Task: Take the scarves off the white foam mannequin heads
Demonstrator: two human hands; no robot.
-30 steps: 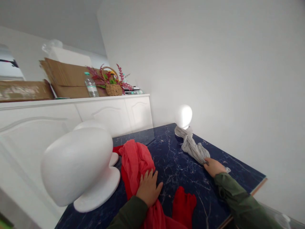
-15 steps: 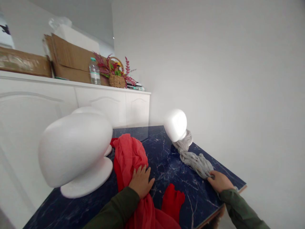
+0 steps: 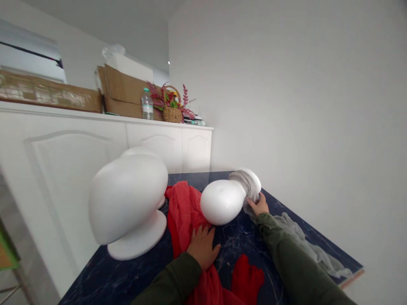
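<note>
Hands work on a dark marbled bench [image 3: 286,237]. Left hand [image 3: 202,250] lies flat, fingers [image 3: 203,231] spread, pressing on a red scarf [image 3: 184,207] that runs from mid-bench to the near edge. Right hand [image 3: 259,205] reaches to the base of a small foam head [image 3: 222,201], which is tipped on its side near the bench's middle; its fingers curl against the base and a grey scarf [image 3: 299,233], though how firm the grip is I cannot tell. The grey scarf trails along the right edge toward the near right corner. A large foam head [image 3: 127,199] leans on its base at the left edge. Behind stands a white cabinet [image 3: 95,140] carrying boxes [image 3: 124,91], a bottle [image 3: 147,103] and a flower basket [image 3: 172,111].
</note>
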